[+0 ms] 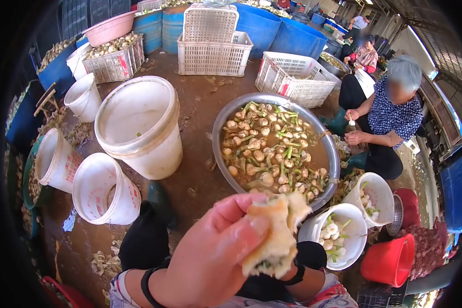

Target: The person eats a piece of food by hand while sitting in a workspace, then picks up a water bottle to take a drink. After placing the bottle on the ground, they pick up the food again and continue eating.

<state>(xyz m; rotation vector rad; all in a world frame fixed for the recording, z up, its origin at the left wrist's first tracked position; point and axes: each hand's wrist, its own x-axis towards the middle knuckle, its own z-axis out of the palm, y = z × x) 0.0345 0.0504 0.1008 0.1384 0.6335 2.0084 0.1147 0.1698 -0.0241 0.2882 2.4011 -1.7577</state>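
Note:
My left hand (pixel 218 249) is closed around a piece of bitten, filled flatbread (pixel 272 233), thumb in front and fingers behind. Greenish filling shows at its torn edges. Of my right arm only the forearm and wrist (pixel 309 281) with a dark band appear; the right hand is hidden behind the bread. Just beyond the bread lies a wide metal basin (pixel 218 138) of brownish water, full of garlic bulbs (pixel 264 154) with short green stems. On its right, a white bucket (pixel 305 231) holds peeled white bulbs (pixel 333 238).
A big white bucket (pixel 138 115) and smaller ones (pixel 105 190) stand left. Plastic crates (pixel 215 56) and blue tubs (pixel 300 38) line the back. A seated co-worker (pixel 395 102) handles a bulb at right; a red bucket (pixel 390 262) stands lower right. Peelings litter the floor.

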